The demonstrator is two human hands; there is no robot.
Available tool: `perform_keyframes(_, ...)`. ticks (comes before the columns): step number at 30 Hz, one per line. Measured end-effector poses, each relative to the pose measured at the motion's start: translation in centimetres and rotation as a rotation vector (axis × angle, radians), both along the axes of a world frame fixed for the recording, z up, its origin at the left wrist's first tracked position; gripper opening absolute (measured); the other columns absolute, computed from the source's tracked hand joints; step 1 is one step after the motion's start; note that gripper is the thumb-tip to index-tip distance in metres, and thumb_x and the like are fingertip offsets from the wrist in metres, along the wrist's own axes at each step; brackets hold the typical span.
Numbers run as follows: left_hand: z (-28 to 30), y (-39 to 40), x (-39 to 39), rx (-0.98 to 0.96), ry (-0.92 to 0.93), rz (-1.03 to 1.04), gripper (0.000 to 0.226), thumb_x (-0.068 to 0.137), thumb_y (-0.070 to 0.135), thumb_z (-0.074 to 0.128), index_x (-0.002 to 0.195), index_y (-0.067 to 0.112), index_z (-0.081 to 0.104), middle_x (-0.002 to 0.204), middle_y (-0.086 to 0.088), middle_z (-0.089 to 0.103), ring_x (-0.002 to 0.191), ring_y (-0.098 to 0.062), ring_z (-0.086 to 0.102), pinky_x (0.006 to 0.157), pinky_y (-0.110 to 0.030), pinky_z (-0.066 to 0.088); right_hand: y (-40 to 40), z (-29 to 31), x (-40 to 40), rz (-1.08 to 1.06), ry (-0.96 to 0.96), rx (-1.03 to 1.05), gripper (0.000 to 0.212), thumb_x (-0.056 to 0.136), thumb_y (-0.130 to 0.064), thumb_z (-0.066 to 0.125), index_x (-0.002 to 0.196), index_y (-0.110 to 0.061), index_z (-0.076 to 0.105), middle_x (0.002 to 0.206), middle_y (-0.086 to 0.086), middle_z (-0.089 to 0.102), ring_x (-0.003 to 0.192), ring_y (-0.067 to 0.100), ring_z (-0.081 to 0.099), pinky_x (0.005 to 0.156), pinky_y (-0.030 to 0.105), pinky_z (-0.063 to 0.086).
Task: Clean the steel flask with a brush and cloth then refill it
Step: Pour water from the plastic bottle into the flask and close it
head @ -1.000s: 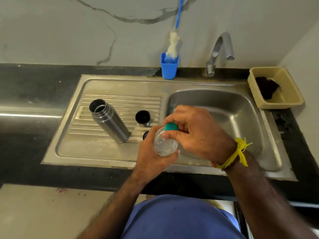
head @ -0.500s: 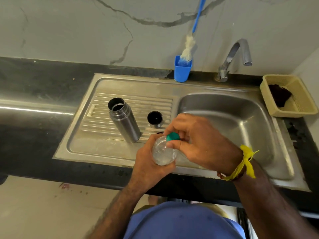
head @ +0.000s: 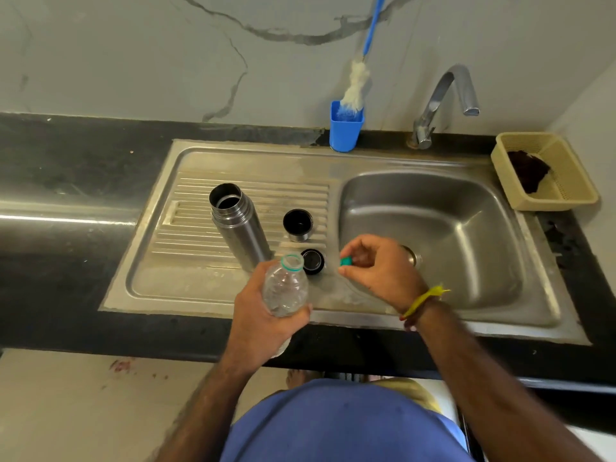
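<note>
The steel flask (head: 239, 223) stands upright and uncapped on the ribbed drainboard (head: 186, 228). Its steel cup lid (head: 297, 225) and black stopper (head: 312, 261) sit just right of it. My left hand (head: 263, 315) grips a clear plastic water bottle (head: 285, 288), whose mouth is open and points at the flask's base. My right hand (head: 380, 271) pinches the bottle's green cap (head: 346, 261) over the sink's left rim, apart from the bottle. A blue-handled bottle brush (head: 358, 81) stands in a blue cup (head: 345, 126) at the back. A dark cloth (head: 528, 170) lies in the beige basket (head: 566, 191).
The sink basin (head: 433, 235) lies at the right under a chrome tap (head: 443, 98). Black countertop (head: 66, 161) runs left of the drainboard and along the front edge. The basket stands at the far right corner by the wall.
My right hand has taken the green cap off the bottle and drawn it to the right. The bottle mouth is now open in my left hand. The view has shifted, putting the sink further right.
</note>
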State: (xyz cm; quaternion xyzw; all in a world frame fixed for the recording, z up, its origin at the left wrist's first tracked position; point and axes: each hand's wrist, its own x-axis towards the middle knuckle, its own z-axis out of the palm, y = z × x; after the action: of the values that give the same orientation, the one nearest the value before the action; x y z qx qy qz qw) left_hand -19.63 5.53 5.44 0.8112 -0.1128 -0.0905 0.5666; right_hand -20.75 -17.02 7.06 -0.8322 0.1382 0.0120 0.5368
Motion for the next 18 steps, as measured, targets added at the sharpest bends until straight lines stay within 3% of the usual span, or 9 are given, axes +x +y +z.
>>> perform_keyframes(4,0.0,1.5,0.3,0.051,-0.003,0.054,0.061,0.066,0.009,0.094,0.115,0.024,0.061,0.099,0.008,0.071,0.093,-0.009,0.069,0.078,-0.017,0.054,1.3,-7.8,-0.1,-0.067,0.174,-0.145,0.02,0.073,-0.012,0.087,0.072,-0.017,0.067,0.07,-0.003,0.069,0.069,0.011,0.064,0.067,0.023,0.053)
perform_keyframes(10,0.2,2.8,0.7,0.108,-0.001,0.134,0.061,0.065,0.01,0.094,0.113,0.026,0.06,0.098,0.011,0.07,0.091,-0.007,0.068,0.079,-0.02,0.054,2.3,-12.0,-0.2,0.063,0.122,-0.34,0.017,0.075,-0.022,0.084,0.071,-0.017,0.068,0.081,0.0,0.071,0.08,0.019,0.064,0.078,0.041,0.056)
perform_keyframes(14,0.3,3.8,0.7,0.13,-0.003,0.147,0.059,0.065,0.011,0.095,0.111,0.026,0.06,0.097,0.012,0.07,0.09,-0.005,0.068,0.077,-0.018,0.054,2.5,-12.6,-0.8,0.11,0.072,-0.431,0.018,0.077,-0.031,0.084,0.082,-0.018,0.072,0.1,-0.001,0.072,0.096,0.021,0.058,0.089,0.032,0.046)
perform_keyframes(16,0.4,4.3,0.8,0.136,-0.004,0.157,0.059,0.065,0.01,0.094,0.11,0.025,0.06,0.094,0.012,0.07,0.087,-0.005,0.068,0.075,-0.016,0.053,2.9,-11.7,-0.8,0.024,0.016,-0.414,0.022,0.076,-0.031,0.085,0.089,-0.018,0.075,0.107,-0.002,0.071,0.102,0.021,0.059,0.09,0.024,0.038)
perform_keyframes(18,0.5,4.8,1.0,0.144,-0.011,0.172,0.058,0.065,0.01,0.094,0.11,0.024,0.06,0.094,0.012,0.069,0.087,-0.003,0.066,0.073,-0.01,0.05,3.7,-9.7,-0.2,-0.069,-0.088,-0.35,0.026,0.074,-0.031,0.087,0.092,-0.017,0.076,0.104,-0.003,0.071,0.101,0.018,0.06,0.091,0.024,0.039)
